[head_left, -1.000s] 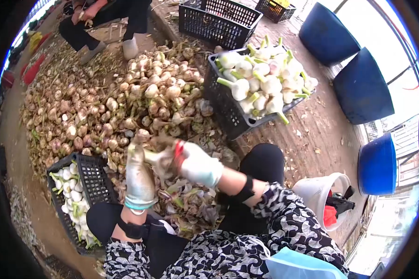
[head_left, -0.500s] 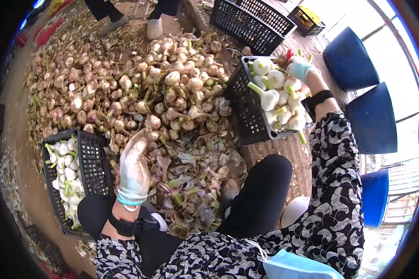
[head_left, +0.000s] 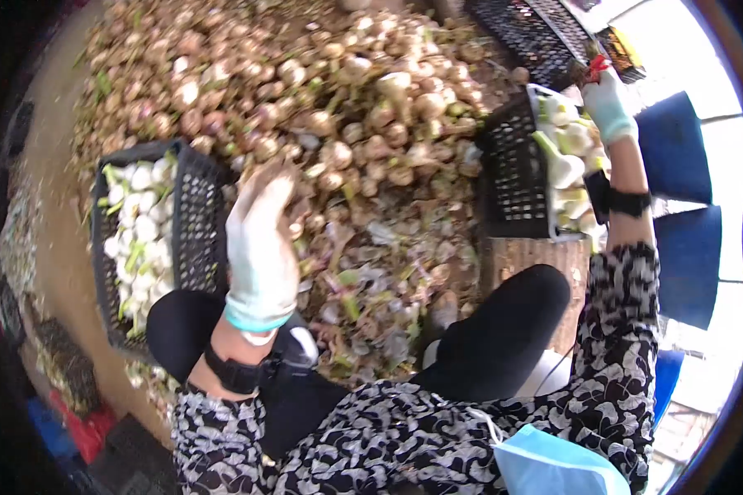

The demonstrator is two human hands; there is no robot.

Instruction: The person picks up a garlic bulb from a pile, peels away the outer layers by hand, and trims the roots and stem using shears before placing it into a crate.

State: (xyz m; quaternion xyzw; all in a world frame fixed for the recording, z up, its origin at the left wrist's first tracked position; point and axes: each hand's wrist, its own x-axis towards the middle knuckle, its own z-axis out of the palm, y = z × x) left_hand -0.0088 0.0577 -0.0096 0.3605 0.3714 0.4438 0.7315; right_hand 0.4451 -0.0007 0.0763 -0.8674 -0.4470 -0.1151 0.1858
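Note:
My left hand (head_left: 262, 247), in a white glove with a teal cuff, reaches over the near edge of the heap of untrimmed garlic (head_left: 338, 124). Its fingers are stretched out and blurred, dirty at the tips, with nothing clearly held. My right hand (head_left: 609, 106), gloved too, is closed on a small red object (head_left: 597, 68) whose kind I cannot make out. That hand is at the far right corner of a black crate (head_left: 516, 169) filled with cleaned white garlic bulbs (head_left: 565, 169), their green stems cut short.
On the left, beside my knee, stands another black crate (head_left: 200, 219) of white garlic. Loose skins and leaves (head_left: 371, 280) lie between my legs. Blue tubs (head_left: 677, 148) line the right side, and further black crates (head_left: 537, 37) stand at the back.
The view has shifted, so the crates appear elsewhere in it. My right hand has moved from above the garlic in the right crate to its far corner. My left hand stays by the heap.

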